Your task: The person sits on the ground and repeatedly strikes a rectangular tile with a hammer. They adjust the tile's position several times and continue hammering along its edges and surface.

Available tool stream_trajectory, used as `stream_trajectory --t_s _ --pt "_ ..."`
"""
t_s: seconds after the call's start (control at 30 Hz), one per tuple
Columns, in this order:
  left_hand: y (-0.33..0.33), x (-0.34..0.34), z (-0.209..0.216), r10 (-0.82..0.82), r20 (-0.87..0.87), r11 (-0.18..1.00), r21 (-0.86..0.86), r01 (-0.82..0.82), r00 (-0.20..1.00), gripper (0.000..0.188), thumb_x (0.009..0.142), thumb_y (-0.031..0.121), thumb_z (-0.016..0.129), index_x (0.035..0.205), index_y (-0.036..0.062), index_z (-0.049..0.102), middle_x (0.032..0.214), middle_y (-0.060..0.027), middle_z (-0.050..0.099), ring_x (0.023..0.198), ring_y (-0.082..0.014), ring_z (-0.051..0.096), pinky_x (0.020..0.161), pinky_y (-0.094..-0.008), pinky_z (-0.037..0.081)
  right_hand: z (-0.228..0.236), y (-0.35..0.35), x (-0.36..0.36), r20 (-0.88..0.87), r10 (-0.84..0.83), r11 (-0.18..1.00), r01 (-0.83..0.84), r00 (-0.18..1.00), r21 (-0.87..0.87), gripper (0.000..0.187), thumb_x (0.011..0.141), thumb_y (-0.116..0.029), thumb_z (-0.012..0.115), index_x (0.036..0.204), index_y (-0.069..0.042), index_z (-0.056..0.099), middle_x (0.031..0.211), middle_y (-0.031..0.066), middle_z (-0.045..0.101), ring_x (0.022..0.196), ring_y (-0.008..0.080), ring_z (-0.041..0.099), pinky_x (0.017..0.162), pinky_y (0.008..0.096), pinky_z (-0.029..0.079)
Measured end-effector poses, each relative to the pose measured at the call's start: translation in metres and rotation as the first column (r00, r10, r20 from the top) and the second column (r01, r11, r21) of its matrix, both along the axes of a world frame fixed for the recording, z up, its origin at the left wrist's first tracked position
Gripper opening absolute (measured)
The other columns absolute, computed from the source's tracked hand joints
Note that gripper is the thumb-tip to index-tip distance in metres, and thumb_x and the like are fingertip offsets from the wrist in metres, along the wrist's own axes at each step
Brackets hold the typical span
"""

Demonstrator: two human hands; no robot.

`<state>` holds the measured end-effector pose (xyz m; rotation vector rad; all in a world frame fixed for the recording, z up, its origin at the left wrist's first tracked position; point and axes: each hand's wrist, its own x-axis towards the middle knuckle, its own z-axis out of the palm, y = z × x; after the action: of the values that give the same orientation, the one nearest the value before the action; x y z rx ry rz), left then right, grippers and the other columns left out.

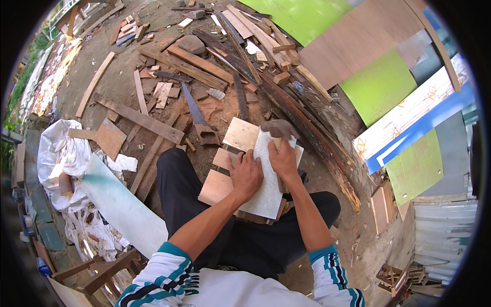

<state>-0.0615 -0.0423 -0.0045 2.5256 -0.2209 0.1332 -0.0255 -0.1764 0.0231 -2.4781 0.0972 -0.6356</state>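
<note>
At the centre of the frame the left hand [247, 176] lies palm down, its fingers loosely spread and slightly bent, resting across the left edge of a whitish strip [262, 197] and grasping nothing that shows; just to its right, the right hand [283, 158] is clenched around the pale handle of a tool with a broad, dark brown head [275, 128]; that head sits over the upper end of the strip, though whether it touches cannot be told; the strip slants over several wooden boards [217, 186], which jut out to the left, between the person's dark-trousered legs [177, 176]; a handsaw [197, 113] lies on the ground above them, near the upper centre, among scattered planks [140, 118]; a white sack [59, 148] slumps at the left of the frame.
</note>
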Motion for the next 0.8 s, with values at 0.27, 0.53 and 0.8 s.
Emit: stream_trajectory --t_s 0.27,0.53,0.8 --pt "0.01 -0.003 -0.004 0.0 -0.037 1.0 -0.015 -0.001 0.999 0.04 0.103 0.025 0.052 0.132 -0.0033 0.052 0.125 -0.0166 0.062 0.131 -0.0321 0.051 0.116 -0.0659 0.022 0.082 0.009 0.011 -0.291 0.017 0.885 0.121 0.956 0.449 0.038 0.097 -0.032 0.062 0.11 0.003 0.061 0.094 0.036 0.068 0.093 0.0534 0.067 0.082 0.0553 0.053" --pt "0.002 -0.002 -0.006 -0.012 -0.021 1.0 -0.028 0.011 1.0 0.042 0.103 0.026 0.052 0.133 -0.003 0.051 0.124 -0.0175 0.061 0.129 -0.0327 0.051 0.117 -0.0659 0.019 0.054 0.003 0.014 -0.555 0.071 0.846 0.245 0.829 0.474 0.049 0.098 -0.029 0.059 0.12 0.014 0.05 0.076 0.0252 0.069 0.046 0.0287 0.065 0.041 0.0397 0.051" --pt "0.004 -0.001 0.003 0.015 -0.01 1.0 0.026 -0.015 1.0 0.048 0.103 0.026 0.052 0.139 -0.0046 0.047 0.129 -0.0196 0.058 0.131 -0.035 0.049 0.118 -0.0633 0.019 0.074 0.008 -0.013 -0.477 0.037 0.429 0.417 0.878 0.801 0.019 0.103 -0.023 0.057 0.1 -0.006 0.05 0.068 0.0008 0.05 0.043 0.0113 0.049 0.036 0.0308 0.042"
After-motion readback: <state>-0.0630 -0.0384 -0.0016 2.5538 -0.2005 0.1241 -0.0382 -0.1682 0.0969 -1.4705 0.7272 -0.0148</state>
